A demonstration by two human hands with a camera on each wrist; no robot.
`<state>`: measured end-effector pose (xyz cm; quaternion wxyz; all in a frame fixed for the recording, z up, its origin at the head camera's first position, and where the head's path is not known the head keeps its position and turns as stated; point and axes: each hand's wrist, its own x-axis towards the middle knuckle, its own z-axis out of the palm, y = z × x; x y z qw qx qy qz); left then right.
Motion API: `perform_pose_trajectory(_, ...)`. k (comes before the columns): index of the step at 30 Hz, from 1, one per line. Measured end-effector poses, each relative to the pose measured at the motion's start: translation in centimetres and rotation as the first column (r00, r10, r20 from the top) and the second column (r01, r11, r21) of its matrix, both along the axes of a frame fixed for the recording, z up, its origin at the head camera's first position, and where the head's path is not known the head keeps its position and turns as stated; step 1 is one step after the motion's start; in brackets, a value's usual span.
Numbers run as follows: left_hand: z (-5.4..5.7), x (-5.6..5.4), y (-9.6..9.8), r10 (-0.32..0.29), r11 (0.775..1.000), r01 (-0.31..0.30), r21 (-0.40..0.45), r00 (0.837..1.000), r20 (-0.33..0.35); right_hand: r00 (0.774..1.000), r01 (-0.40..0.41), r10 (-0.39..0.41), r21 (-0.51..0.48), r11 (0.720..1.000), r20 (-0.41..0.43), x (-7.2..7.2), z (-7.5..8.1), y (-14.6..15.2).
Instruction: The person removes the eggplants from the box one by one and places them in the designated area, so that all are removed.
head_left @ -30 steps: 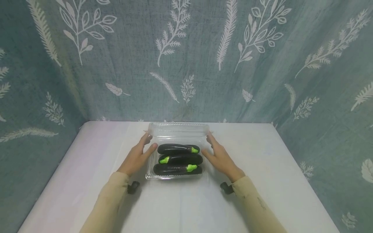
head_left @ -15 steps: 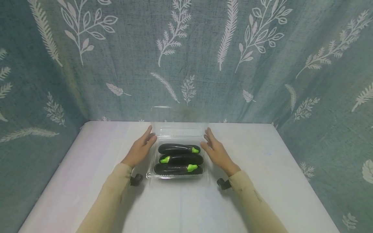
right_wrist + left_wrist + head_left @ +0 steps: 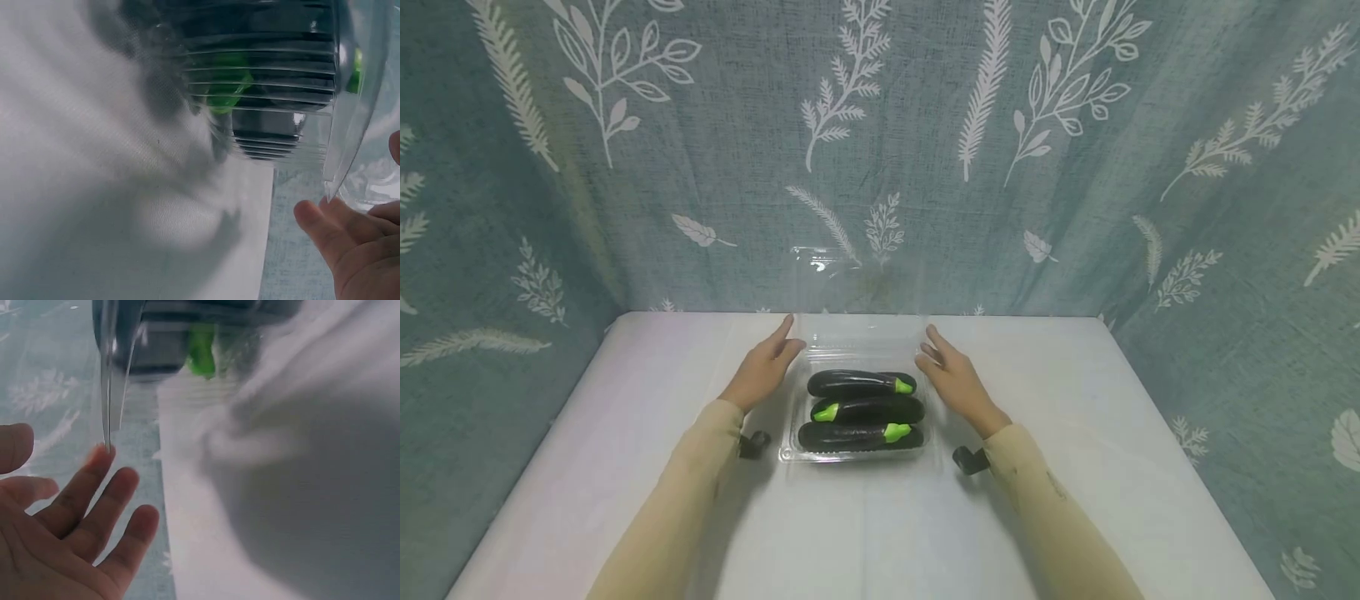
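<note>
A clear plastic clamshell container (image 3: pixel 786 454) lies in front of me on the table, holding several glossy dark eggplants (image 3: pixel 868 410) with green caps. Its see-through lid (image 3: pixel 857 329) stands raised at the far side. My left hand (image 3: pixel 760 371) is at the lid's left edge; in the left wrist view a fingertip (image 3: pixel 103 456) touches the rim, with the thumb apart. At the right edge is my right hand (image 3: pixel 958 379); the right wrist view shows its fingers (image 3: pixel 325 228) extended, meeting the rim's corner. Neither hand curls round the lid.
A white cloth covers the table (image 3: pixel 865 533). Right behind its far edge hangs a blue-green curtain (image 3: pixel 737 167) with white leaf prints, which also runs along both sides. A small dark wrist camera (image 3: pixel 755 444) sits on each forearm.
The lid has swung up from lying back to standing taller against the curtain. Both hands have moved slightly inward and away from me along with it. The eggplants have stayed put.
</note>
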<state>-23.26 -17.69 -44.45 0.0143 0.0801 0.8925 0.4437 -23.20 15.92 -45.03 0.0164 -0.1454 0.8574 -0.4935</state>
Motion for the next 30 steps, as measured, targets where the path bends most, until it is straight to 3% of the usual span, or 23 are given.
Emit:
perform_pose_trajectory(14,-0.6,-2.0,0.4,-0.021,0.999,0.017,0.048,0.995,0.098,0.998,0.021,-0.024,0.055,0.998,0.05,-1.1,-0.5,0.3)
perform_pose_trajectory(18,-0.9,-2.3,0.4,-0.014,0.998,0.003,0.066,0.985,0.169,0.995,0.01,-0.018,0.08,0.997,0.102,-1.1,-0.4,0.4)
perform_pose_trajectory(23,-1.2,-2.3,0.5,-0.011,0.997,-0.011,0.082,0.966,0.259,0.988,-0.015,-0.001,0.106,0.994,0.153,-1.2,-0.6,0.5)
perform_pose_trajectory(30,-1.1,-1.3,-0.7,0.001,0.997,-0.018,0.07,0.97,0.242,0.991,0.002,-0.014,0.092,0.996,0.135,-0.9,-1.0,1.8)
